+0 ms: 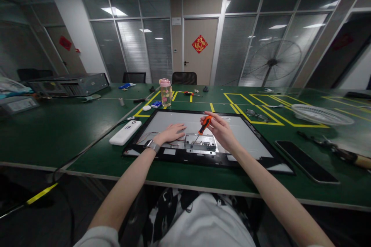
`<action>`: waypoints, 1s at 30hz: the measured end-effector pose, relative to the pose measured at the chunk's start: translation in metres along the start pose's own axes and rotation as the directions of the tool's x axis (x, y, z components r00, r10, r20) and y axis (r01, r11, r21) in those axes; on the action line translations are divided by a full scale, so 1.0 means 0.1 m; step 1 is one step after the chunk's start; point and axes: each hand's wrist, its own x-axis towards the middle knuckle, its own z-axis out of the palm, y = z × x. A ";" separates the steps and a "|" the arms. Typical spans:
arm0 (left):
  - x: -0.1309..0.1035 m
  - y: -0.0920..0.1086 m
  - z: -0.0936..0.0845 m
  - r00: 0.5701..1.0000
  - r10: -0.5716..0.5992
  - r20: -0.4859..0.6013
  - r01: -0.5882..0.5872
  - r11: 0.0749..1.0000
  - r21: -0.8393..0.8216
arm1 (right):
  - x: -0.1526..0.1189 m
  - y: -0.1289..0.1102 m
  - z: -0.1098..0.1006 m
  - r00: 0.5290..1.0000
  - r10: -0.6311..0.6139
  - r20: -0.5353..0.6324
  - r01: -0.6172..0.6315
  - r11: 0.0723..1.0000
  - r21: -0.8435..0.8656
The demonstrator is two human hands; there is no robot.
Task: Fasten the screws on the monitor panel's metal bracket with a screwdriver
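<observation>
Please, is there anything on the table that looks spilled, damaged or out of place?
Nothing stands out: the panel lies flat, the bottle stands upright, and the right hand holds the screwdriver at the bracket.

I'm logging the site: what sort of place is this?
Probably an office used as an electronics workspace: glass partitions with blinds, what looks like a computer case on the green table, and a screwdriver in the right hand.

There are two hands [171, 133], two screwdrivers [206, 124] (the farther one too small to be certain of), one panel [246, 135], one metal bracket [203, 147], one bottle [165, 94], one wristwatch [152, 145], one power bank [125, 133], one phone [306, 162], one pair of glasses [257, 115] and one standing fan [271, 62].
</observation>
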 end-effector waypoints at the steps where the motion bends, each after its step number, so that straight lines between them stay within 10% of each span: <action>1: 0.00 0.00 0.00 1.000 -0.001 -0.001 0.001 1.000 -0.002 | 0.00 0.00 0.00 1.000 -0.002 -0.003 0.002 1.000 -0.003; 30: 0.00 -0.01 0.01 1.000 0.001 0.000 -0.001 1.000 0.003 | 0.00 -0.02 -0.01 0.998 -0.009 0.057 0.010 1.000 -0.007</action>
